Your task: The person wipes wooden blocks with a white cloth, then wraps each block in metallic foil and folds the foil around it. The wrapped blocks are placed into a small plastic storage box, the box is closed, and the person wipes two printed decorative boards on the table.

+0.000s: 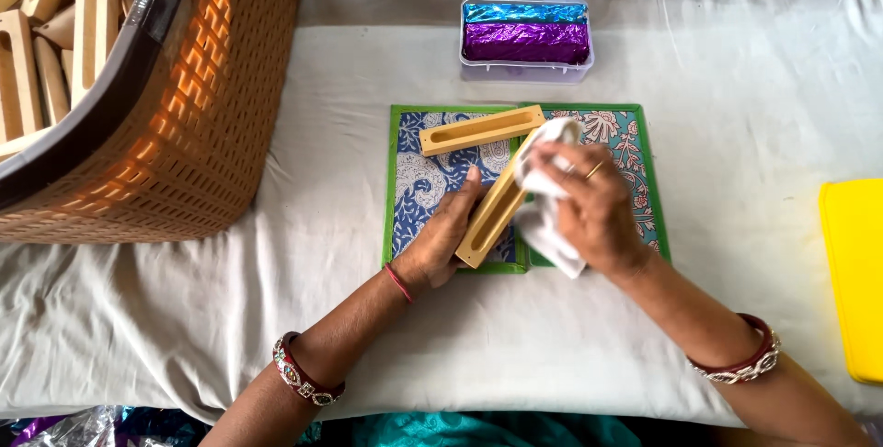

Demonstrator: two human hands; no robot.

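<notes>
Two hands share one slotted wooden block (pixel 493 212) tilted over the patterned mat (pixel 423 180): my left hand (pixel 445 237) fingers clasp its side, my right hand (pixel 593 208) fingers pinch a white cloth (pixel 544 226) on it; loose bracing could slide it onto the second block (pixel 481 129)

Basket (pixel 184 116) left; foil box (pixel 526 38) behind mat (pixel 405 189) (2 wood cases (pixel 481 129) on it).
</notes>
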